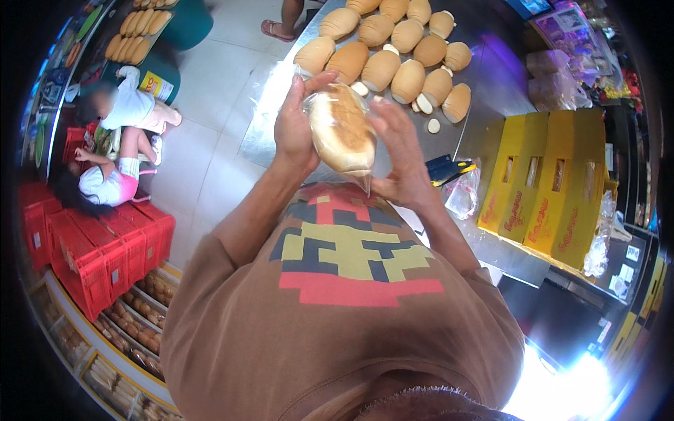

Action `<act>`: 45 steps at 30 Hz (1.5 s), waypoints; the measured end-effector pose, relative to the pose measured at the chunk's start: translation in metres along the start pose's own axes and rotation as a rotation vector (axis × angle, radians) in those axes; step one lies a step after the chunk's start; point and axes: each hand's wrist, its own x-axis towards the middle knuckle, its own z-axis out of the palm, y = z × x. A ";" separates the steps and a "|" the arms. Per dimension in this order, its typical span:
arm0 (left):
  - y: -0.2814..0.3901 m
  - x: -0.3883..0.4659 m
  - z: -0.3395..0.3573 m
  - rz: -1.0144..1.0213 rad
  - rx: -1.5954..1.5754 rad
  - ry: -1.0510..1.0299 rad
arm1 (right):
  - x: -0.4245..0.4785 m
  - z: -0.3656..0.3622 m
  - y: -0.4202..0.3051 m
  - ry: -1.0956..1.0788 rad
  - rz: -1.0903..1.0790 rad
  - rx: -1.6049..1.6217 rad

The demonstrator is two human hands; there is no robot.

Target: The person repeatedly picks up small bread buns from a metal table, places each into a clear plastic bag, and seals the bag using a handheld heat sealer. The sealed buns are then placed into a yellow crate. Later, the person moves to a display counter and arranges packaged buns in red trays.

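Note:
My left hand (296, 129) holds an oval bread loaf (342, 129) in a clear plastic bag, its thumb and fingers along the left side and far end. The loaf is browned on top and pale at the sides. My right hand (403, 152) is at the loaf's right side, fingers apart and slightly blurred, with its thumb by the bag's narrow near end (367, 184). Whether it touches the plastic is unclear. Beyond both hands, several unwrapped brown loaves (382, 68) lie in rows on the metal table (263, 134), with small pale discs (434, 126) among them.
A dark and yellow tool (447, 169) and clear plastic bags (464, 197) lie right of my hand. Yellow boxes (542, 179) stand farther right. On the left are red crates (110, 252), two seated people (126, 110) and a bread tray (139, 34). A sandalled foot (277, 30) shows beyond the table.

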 end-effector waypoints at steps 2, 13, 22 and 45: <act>-0.008 -0.003 0.008 -0.004 0.089 -0.088 | 0.004 0.006 -0.001 0.050 -0.132 -0.015; 0.011 -0.013 0.011 0.056 0.496 -0.426 | -0.010 0.042 0.038 -0.004 0.795 0.710; -0.003 -0.007 0.002 0.043 0.512 -0.189 | 0.005 0.030 -0.003 -0.024 0.418 0.362; -0.003 0.009 -0.007 0.089 0.735 -0.466 | -0.009 0.043 0.030 0.351 0.784 1.428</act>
